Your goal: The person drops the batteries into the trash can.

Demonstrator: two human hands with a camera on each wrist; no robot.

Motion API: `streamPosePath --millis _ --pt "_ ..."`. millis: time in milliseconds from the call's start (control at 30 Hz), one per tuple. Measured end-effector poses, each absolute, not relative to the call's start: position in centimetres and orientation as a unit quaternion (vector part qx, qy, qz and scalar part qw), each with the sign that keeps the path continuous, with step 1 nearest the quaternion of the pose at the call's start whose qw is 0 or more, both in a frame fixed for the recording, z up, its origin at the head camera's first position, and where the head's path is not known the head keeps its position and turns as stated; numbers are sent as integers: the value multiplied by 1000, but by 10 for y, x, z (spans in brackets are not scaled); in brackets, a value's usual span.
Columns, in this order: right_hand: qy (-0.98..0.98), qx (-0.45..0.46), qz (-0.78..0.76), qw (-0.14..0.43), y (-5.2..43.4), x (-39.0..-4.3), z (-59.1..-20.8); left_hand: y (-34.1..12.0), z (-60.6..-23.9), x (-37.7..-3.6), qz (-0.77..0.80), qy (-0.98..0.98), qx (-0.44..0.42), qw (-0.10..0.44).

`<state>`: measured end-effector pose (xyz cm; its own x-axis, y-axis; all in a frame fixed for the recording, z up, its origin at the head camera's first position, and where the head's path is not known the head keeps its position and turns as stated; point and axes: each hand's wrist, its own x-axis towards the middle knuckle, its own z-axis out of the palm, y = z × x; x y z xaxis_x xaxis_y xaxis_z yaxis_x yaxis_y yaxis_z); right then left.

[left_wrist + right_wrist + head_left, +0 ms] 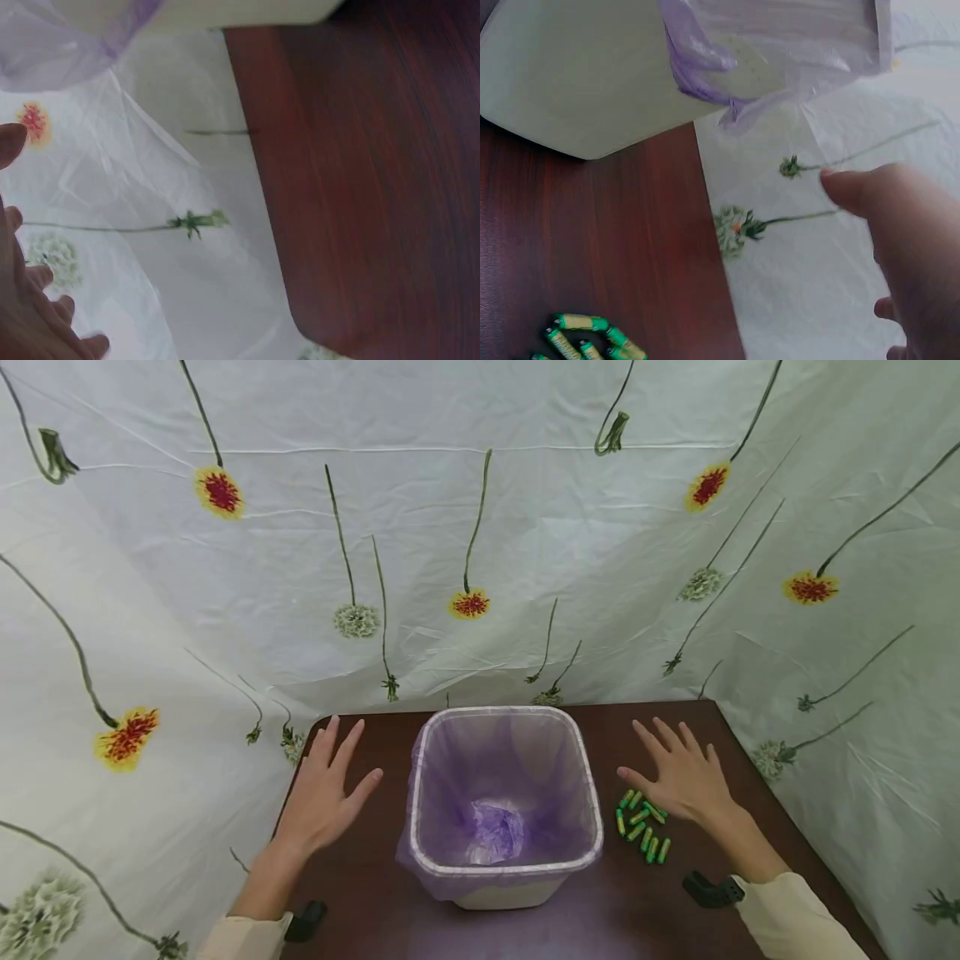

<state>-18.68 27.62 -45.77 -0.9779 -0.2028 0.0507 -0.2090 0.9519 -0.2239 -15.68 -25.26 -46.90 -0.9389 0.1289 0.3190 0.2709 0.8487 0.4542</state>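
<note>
A white waste bin (504,872) lined with a purple bag (497,827) stands in the middle of a dark wooden table (375,893). My left hand (324,793) lies flat on the table left of the bin, fingers spread and holding nothing. My right hand (684,774) is spread flat to the right of the bin, just above a small pile of several green and yellow batteries (642,825). The batteries (585,337) also show at the bottom of the right wrist view, below the bin (592,75). The left wrist view shows bare tabletop (375,187) and my left hand's fingers (30,315).
A white cloth printed with flowers (480,527) hangs behind and around the table. The table's far edge runs just behind the bin, and its right edge (780,802) lies close to my right forearm. Black wrist camera mounts (708,889) sit on both sleeves.
</note>
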Motion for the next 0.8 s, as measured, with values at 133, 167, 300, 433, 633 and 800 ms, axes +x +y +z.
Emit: streamPosePath --millis 133,167,300,433,633,800 --pt "-984 107 141 19 283 -186 -464 -241 -461 -158 -338 -924 -117 134" --pt "-983 107 145 24 285 -186 -465 -237 -458 -158 -355 -918 -119 133" --pt "-981 113 149 55 289 -183 -470 -221 -448 -157 -435 -883 -128 121" --pt "-972 115 191 81 293 -178 -477 -198 -441 -152 -560 -816 -127 73" --pt "-938 111 307 116 297 -171 -501 -169 -443 -145 -681 -724 -107 26" --pt "-931 112 313 150 305 -162 -525 -159 -449 -140 -694 -713 -95 20"
